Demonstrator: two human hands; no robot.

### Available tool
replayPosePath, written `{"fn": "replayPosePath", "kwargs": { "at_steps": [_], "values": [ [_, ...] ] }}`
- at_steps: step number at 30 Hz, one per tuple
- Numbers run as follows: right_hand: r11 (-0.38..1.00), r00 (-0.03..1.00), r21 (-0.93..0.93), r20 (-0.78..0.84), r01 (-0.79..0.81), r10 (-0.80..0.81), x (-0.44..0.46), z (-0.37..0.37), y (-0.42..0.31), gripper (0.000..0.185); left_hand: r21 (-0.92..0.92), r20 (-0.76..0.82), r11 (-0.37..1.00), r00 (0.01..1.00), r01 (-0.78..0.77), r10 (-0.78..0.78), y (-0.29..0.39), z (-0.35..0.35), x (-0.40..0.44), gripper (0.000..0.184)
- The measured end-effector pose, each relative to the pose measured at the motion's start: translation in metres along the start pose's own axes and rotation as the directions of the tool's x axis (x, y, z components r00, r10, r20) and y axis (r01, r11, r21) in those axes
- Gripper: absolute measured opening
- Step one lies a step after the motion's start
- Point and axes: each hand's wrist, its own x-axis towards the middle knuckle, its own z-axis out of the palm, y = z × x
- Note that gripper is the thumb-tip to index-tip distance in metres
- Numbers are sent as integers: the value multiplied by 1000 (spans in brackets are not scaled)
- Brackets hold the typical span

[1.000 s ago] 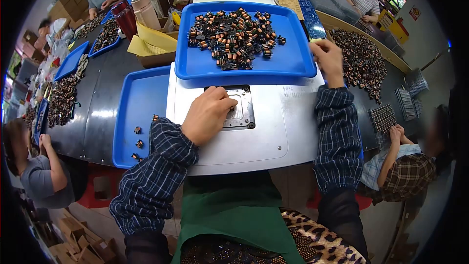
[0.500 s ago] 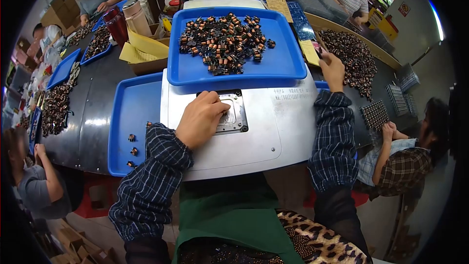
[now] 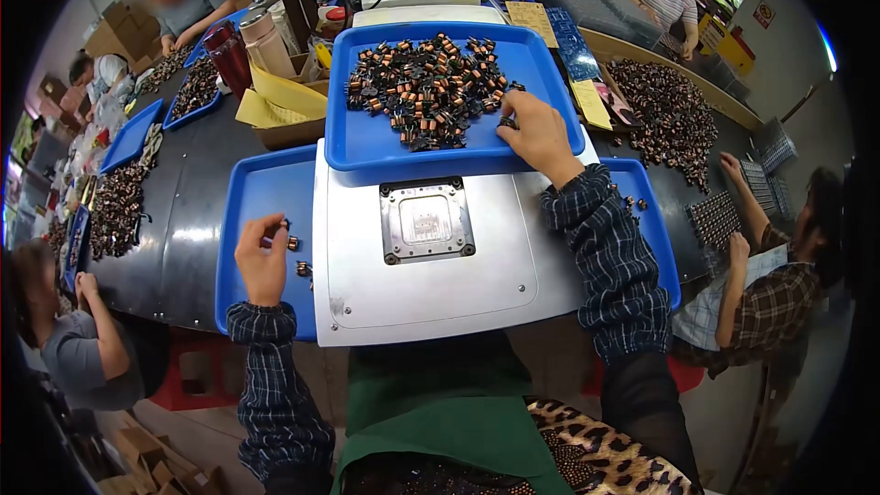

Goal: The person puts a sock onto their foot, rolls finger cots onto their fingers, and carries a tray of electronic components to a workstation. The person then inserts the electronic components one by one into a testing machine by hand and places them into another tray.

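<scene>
Over the left blue tray, my left hand is closed, a small dark coil component at its fingertips. Copper-wound coils lie in that tray beside it. My right hand reaches over the right edge of the upper blue tray, its thumb and fingers pinched on a dark coil component. A heap of coil components fills the middle of this tray. Between my hands, a square metal fixture is set into the silver machine top, with neither hand on it.
Another blue tray with a few coils sits under my right forearm. A large pile of coils lies at right. Yellow paper, a pink flask and a red flask stand at left. Several people work around the table.
My left hand has left the fixture and moved left over the tray. My right hand has come from beside the yellow slip to the upper tray. The fixture is now uncovered.
</scene>
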Motion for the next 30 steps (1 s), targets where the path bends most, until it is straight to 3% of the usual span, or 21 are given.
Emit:
{"fn": "replayPosePath", "kwargs": {
  "at_steps": [1,3,9,11,13,15,18,19,24,28,30],
  "values": [
    [995,994,-4,49,-99,100,1,-1,-1,25,97,14,995,999,38,-40,-9,0,0,21],
    [993,993,19,24,-115,115,1,8,11,27,107,14,994,1000,-6,4,-10,1,4,21],
    [995,997,102,-73,18,-10,-1,11,16,22,-22,2,939,939,-344,344,46,39,69,19],
    [908,987,413,-162,71,-4,-5,1,1,20,58,27,903,905,-425,425,55,60,88,19],
    [876,994,478,-109,67,-17,-11,-9,-22,20,109,110,870,876,-481,470,63,77,105,21],
    [776,977,605,-15,177,-210,-18,-7,-38,20,206,101,832,857,-515,505,67,96,110,22],
    [752,894,583,93,308,-438,-28,-1,-58,22,271,172,806,850,-526,498,69,105,111,24],
    [722,879,632,130,282,-458,-31,4,-60,22,271,175,807,851,-524,494,69,105,110,24],
    [809,852,509,245,293,-463,-37,10,-69,15,261,152,855,894,-448,422,71,105,108,19],
    [856,867,355,191,375,-459,-38,23,-76,21,301,215,868,915,-395,342,74,105,107,16],
    [861,863,342,209,377,-460,-38,24,-78,22,211,74,883,908,-419,413,74,105,104,15]
  ]
}}
